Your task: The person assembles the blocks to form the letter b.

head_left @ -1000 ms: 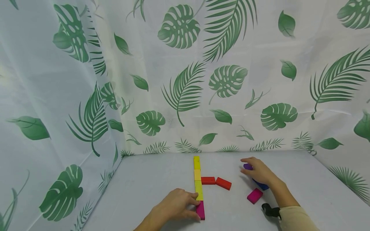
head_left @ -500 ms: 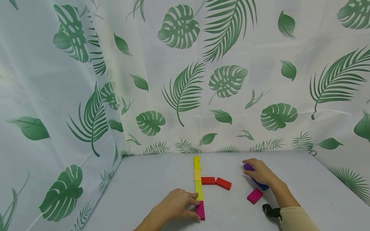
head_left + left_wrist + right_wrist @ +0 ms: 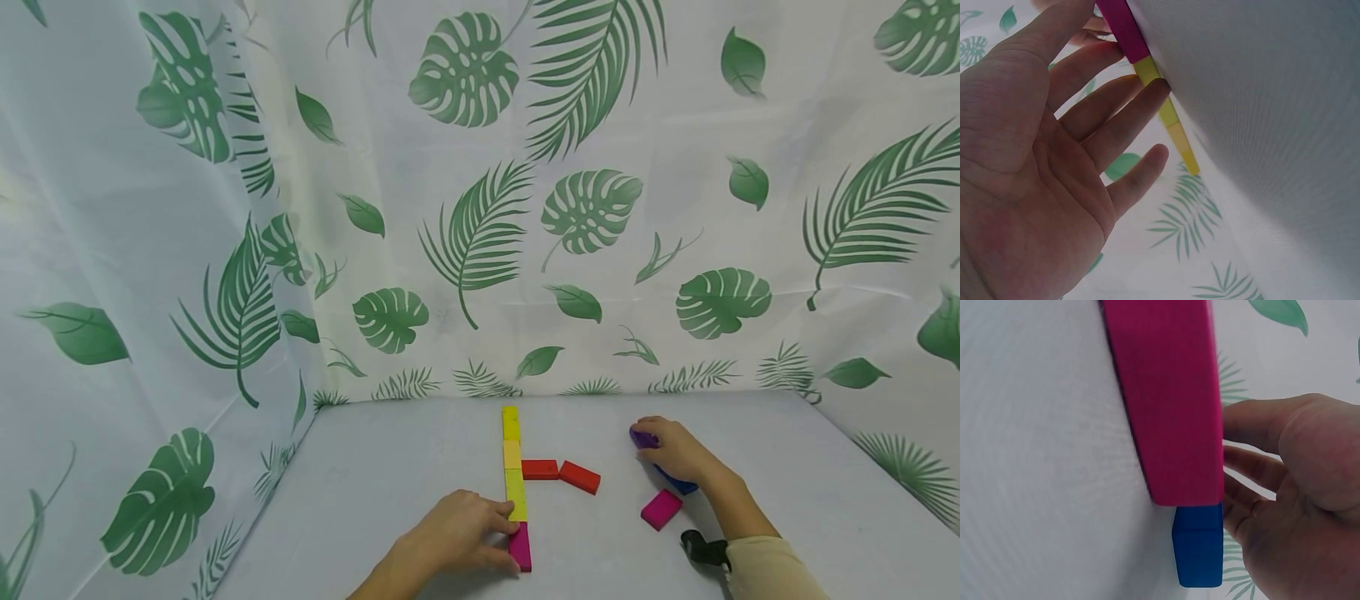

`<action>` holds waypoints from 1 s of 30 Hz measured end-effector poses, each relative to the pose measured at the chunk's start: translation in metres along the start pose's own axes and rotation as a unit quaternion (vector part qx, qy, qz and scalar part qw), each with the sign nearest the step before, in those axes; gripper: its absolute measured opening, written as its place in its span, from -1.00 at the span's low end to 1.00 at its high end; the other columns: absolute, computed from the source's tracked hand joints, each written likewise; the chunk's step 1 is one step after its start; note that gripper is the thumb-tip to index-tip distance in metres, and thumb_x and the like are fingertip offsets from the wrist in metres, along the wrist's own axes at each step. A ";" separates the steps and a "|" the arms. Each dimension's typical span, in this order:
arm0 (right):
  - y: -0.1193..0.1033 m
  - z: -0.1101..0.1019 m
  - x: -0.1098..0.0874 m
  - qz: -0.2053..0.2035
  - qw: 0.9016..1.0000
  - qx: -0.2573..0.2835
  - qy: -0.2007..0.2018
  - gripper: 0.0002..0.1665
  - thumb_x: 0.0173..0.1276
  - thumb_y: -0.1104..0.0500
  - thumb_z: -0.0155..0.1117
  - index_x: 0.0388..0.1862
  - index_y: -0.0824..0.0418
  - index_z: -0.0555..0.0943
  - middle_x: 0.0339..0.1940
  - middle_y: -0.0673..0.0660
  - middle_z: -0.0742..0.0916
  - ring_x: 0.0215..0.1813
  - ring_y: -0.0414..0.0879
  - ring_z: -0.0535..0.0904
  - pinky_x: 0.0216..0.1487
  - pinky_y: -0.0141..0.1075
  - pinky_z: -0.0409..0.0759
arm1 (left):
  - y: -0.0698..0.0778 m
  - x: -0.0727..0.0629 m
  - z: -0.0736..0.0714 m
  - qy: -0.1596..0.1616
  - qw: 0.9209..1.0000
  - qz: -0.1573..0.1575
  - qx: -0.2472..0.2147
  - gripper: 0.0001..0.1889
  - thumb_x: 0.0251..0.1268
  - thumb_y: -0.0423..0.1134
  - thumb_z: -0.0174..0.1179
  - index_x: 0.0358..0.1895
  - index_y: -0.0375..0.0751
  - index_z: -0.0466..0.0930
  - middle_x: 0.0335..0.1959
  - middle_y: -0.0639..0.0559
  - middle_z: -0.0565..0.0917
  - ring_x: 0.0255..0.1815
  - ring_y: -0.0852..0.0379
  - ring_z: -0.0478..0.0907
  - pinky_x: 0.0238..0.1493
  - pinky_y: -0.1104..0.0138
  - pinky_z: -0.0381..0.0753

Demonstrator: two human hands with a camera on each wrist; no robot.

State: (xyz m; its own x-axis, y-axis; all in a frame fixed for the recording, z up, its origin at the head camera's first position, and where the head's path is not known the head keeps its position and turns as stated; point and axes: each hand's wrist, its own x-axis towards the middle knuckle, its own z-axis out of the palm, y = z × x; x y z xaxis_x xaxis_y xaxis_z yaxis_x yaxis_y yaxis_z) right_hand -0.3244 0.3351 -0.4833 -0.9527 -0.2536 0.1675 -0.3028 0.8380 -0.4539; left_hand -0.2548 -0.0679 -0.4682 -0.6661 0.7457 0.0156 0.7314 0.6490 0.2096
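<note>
My left hand [image 3: 457, 529] lies beside the near end of a straight row. Its fingers are mostly straight and touch the magenta block [image 3: 521, 550] and the nearest yellow block [image 3: 516, 493], with the thumb at the magenta block's near end. Over on the right, my right hand [image 3: 681, 452] pinches a purple block [image 3: 642, 438] between thumb and fingers. A blue block [image 3: 680, 483] shows partly from under that hand. Closer to me, a loose magenta block [image 3: 662, 509] lies at an angle; it fills much of the right wrist view, hiding the fingertips.
Two more yellow blocks [image 3: 512, 454] continue the row toward the back. From its right side runs a red block [image 3: 540, 470], then a second red block [image 3: 581, 477] turned at an angle. A leaf-print curtain [image 3: 480, 350] closes off the table's back and sides.
My right hand has shifted slightly right and its fingers have come together around the purple block, which has tilted a little. The left hand and the row have stayed put.
</note>
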 end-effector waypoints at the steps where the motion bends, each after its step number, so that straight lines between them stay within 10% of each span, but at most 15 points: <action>1: 0.000 0.000 0.000 0.001 1.000 0.000 -0.003 -0.47 0.35 0.30 0.39 0.26 0.50 0.59 0.28 0.55 0.60 0.35 0.55 0.47 0.31 0.39 0.44 | 0.000 0.000 0.000 0.000 1.000 0.001 0.000 -0.44 0.10 0.33 0.47 0.18 0.30 0.74 0.24 0.25 0.71 0.23 0.36 0.65 0.18 0.29 0.64; 30: -0.024 0.000 0.000 0.029 0.998 0.033 -0.042 -0.40 0.29 0.18 0.53 0.26 0.39 0.63 0.22 0.37 0.65 0.15 0.26 0.64 0.18 0.17 0.66 | 0.002 -0.002 -0.003 -0.004 1.000 0.001 -0.001 -0.45 0.12 0.31 0.47 0.20 0.29 0.73 0.23 0.23 0.72 0.21 0.34 0.66 0.16 0.28 0.65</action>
State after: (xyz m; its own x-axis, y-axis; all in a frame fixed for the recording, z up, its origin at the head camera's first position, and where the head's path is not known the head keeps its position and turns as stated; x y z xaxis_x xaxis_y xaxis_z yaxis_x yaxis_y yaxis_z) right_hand -0.3173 0.3146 -0.4726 -0.9664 -0.2480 0.0671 -0.2462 0.8189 -0.5184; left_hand -0.2526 -0.0686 -0.4650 -0.6631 0.7485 0.0073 0.7324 0.6469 0.2123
